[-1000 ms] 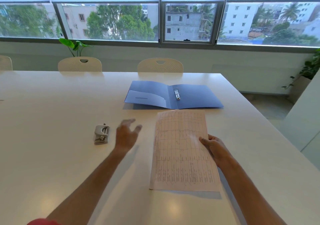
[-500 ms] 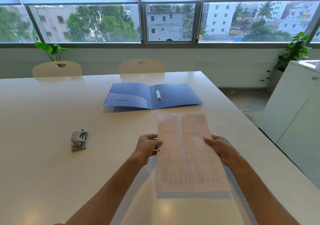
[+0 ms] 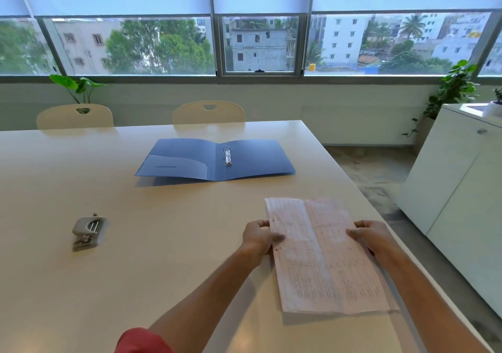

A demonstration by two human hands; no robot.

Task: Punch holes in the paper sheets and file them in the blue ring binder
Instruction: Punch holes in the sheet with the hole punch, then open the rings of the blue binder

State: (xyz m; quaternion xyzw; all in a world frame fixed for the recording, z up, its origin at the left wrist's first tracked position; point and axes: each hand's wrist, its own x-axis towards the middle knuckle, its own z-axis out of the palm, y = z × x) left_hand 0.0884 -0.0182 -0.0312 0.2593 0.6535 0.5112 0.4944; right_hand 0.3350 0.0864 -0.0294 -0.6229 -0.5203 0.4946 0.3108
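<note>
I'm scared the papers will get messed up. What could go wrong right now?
The paper sheets are gripped at both side edges by the left hand and right hand, so they could sag, crease or slide out of line. They lie near the table's right edge, so a loose sheet might drop off. The hole punch sits far to the left, so reaching for it means letting go with one hand.

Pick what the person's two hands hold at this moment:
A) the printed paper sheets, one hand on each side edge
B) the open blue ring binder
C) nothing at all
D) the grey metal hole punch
A: the left hand and right hand grip opposite side edges of the printed paper sheets, while the grey metal hole punch and open blue ring binder lie untouched on the white table.
</note>
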